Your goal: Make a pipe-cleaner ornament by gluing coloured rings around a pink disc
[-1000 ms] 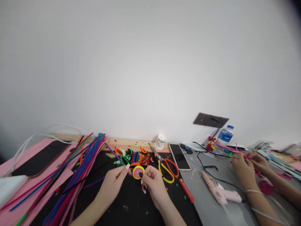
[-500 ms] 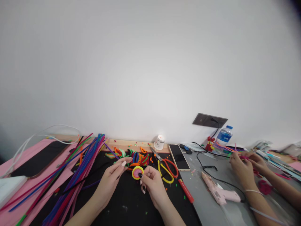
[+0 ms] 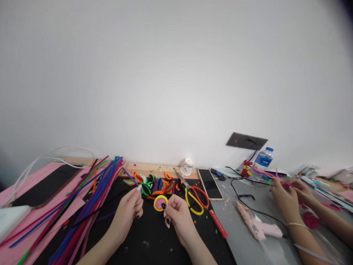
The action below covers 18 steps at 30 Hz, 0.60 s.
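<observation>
My right hand (image 3: 179, 215) pinches a round disc (image 3: 160, 203) with a pink centre and a yellow rim, its face turned toward me. To its left, my left hand (image 3: 128, 208) is closed, thumb and fingertips together at the lower end of a purple pipe cleaner (image 3: 130, 176). Just beyond both hands lies a heap of bent pipe-cleaner pieces (image 3: 158, 185) in green, orange, red and blue, on a black mat (image 3: 149, 243). Scissors (image 3: 197, 198) with yellow and orange handles rest right of my right hand.
Long pipe cleaners (image 3: 91, 206) lie in a bundle at left over pink sheets (image 3: 52, 217). A white cup (image 3: 186, 167), a phone (image 3: 210, 184), a red stick (image 3: 217, 223) and a pink glue gun (image 3: 259, 226) lie at right. A co-worker's hands (image 3: 288, 195) handle pink material near a water bottle (image 3: 263, 162).
My left hand has drawn back slightly left, and its stretched fingers have curled into a pinch at the purple pipe cleaner. The disc in my right hand has shifted slightly left.
</observation>
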Motion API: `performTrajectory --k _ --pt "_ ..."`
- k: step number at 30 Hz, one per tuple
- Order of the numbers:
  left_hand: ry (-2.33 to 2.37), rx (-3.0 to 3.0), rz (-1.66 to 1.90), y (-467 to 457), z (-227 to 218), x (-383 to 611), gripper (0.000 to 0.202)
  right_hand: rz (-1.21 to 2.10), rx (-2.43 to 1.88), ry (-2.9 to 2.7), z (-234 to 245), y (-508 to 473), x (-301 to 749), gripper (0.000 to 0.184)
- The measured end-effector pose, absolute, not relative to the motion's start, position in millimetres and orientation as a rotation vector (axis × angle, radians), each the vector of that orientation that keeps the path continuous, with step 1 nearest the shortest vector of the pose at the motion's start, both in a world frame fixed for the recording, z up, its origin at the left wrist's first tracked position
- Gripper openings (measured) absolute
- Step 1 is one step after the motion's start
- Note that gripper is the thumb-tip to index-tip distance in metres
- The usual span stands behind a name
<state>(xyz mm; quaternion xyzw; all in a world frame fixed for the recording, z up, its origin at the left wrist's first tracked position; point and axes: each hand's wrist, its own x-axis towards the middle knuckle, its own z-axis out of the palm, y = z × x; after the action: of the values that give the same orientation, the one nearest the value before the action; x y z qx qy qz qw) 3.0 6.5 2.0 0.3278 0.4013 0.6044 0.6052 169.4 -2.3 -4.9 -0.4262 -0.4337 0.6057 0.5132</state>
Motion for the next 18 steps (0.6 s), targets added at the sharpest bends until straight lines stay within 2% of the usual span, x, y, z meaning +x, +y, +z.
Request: performTrajectory --k 8,18 --pt "0.96 0.806 1.365 11.1 -4.7 2.1 0.034 1.44 -1.012 -1.039 -6.1 -1.3 170.6 0.029" --pt "0.94 0.675 1.38 10.5 3.0 -2.4 0.042 1.44 -0.997 -1.021 -7.6 -0.3 170.5 0.03"
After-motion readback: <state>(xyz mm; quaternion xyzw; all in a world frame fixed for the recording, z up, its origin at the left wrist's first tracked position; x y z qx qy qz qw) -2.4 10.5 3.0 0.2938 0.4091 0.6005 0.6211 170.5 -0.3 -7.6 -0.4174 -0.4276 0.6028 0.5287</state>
